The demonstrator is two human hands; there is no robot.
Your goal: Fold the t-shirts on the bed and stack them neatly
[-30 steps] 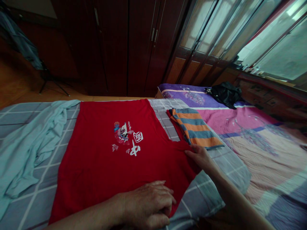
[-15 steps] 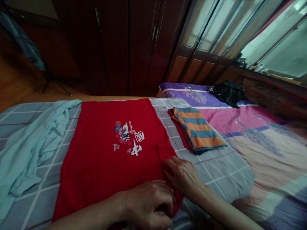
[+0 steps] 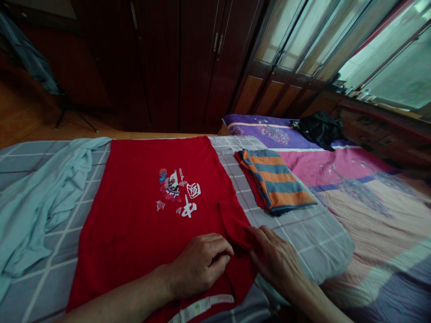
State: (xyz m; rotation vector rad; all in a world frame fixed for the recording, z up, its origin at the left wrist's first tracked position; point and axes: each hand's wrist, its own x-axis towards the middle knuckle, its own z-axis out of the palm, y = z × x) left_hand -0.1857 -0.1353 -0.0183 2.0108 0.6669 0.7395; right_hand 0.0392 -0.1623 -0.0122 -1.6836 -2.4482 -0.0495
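Observation:
A red T-shirt [image 3: 134, 215] lies spread on the bed, with white characters and a colourful printed figure on it. Its sleeve is turned inward at the right side. My right hand [image 3: 278, 255] pinches the edge of that sleeve. Beside it, my left hand [image 3: 200, 264] rests on the shirt, fingers curled and closed at the cloth by the sleeve; the fingertips are partly hidden. A pale label strip [image 3: 202, 307] shows at the neck end below my left wrist.
Right of the shirt lies a folded orange and grey striped garment [image 3: 278, 179] on red cloth. A light blue garment [image 3: 43, 202] sprawls at left on the checked sheet [image 3: 303, 237]. Another bed [image 3: 336, 168] adjoins, holding a black bag-like item [image 3: 319, 128]. Dark wardrobes [image 3: 195, 67] stand behind.
My left hand has moved up and slightly left, uncovering the pale label strip. My right hand has shifted right and slightly down, pulling the sleeve edge outward.

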